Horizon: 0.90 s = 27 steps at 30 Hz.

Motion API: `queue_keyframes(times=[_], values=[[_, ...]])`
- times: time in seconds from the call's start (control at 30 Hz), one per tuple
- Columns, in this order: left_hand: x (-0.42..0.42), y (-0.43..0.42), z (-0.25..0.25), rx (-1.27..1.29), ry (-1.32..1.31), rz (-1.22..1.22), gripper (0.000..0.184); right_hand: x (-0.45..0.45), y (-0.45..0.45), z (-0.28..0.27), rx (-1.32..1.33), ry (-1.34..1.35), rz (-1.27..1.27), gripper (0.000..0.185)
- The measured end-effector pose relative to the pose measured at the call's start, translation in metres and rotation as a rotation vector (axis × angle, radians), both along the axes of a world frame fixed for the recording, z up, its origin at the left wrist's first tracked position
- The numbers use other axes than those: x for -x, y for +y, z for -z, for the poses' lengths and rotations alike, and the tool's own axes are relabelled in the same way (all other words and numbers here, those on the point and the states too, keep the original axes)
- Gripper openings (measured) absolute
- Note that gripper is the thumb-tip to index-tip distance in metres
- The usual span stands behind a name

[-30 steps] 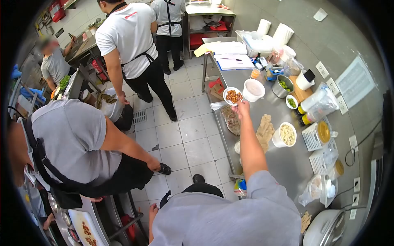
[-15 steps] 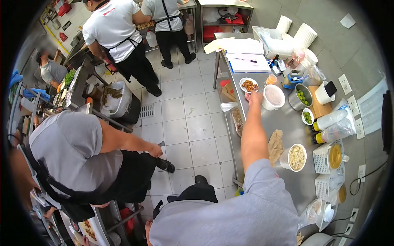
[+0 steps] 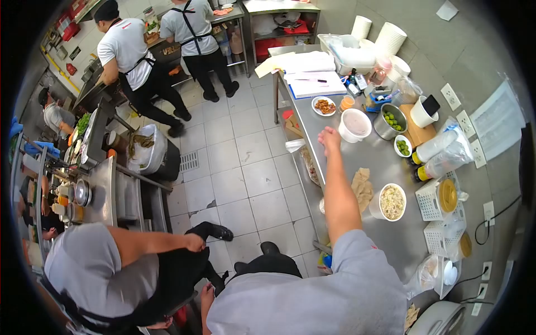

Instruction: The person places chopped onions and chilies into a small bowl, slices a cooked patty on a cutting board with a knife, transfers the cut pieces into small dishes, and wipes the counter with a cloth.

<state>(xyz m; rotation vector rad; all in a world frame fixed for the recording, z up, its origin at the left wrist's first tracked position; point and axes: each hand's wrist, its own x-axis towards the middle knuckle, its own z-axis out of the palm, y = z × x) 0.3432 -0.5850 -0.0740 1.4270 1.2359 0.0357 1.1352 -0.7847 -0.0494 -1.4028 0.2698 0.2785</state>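
The right hand (image 3: 329,138), released and loosely curled, is just beside the tub (image 3: 355,124); the dish (image 3: 324,106) sits beyond on the bench (image 3: 385,245). The left hand (image 3: 207,293) hangs low, its grip too obscured to tell.

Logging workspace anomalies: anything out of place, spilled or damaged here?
Yellow paper juts askew past the edge of the steel table. A dark patch marks the floor tiles near a co-worker's shoe, chipped or stained, can't tell which. No clear spill.

Commercial kitchen: aproned workers (image 3: 129,49), steel counter (image 3: 373,245), limes (image 3: 395,120) in metal pot (image 3: 384,129), stacked tubs (image 3: 389,39).
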Motion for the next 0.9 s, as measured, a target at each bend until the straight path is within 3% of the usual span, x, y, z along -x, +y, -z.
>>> queue_keyframes(times=[0.17, 0.27, 0.33, 0.47, 0.57, 0.77, 0.87, 0.9], values=[[-0.035, 0.004, 0.028, 0.017, -0.099, 0.103, 0.037, 0.046, 0.000, -0.013, 0.023, 0.000, -0.062, 0.042], [-0.046, 0.019, 0.070, 0.010, -0.204, 0.182, 0.038, 0.069, 0.008, -0.014, 0.010, 0.016, -0.137, 0.045], [-0.064, 0.022, 0.079, 0.104, -0.192, 0.145, 0.038, 0.094, 0.021, -0.023, 0.063, 0.109, -0.300, 0.051], [-0.101, 0.027, 0.061, 0.198, -0.214, 0.136, 0.039, 0.112, 0.046, -0.012, 0.059, 0.118, -0.374, 0.069], [-0.110, 0.034, 0.050, 0.227, -0.188, 0.094, 0.041, 0.101, 0.062, -0.003, 0.062, 0.165, -0.337, 0.072], [-0.122, 0.045, 0.044, 0.242, -0.079, -0.078, 0.048, 0.042, 0.104, 0.009, -0.308, 0.251, -0.212, 0.062], [-0.138, 0.049, 0.049, 0.267, -0.060, -0.209, 0.049, 0.000, 0.134, 0.008, -0.450, 0.249, -0.169, 0.042], [-0.146, 0.050, 0.048, 0.284, -0.060, -0.248, 0.049, -0.013, 0.148, 0.005, -0.390, 0.185, -0.164, 0.042]])
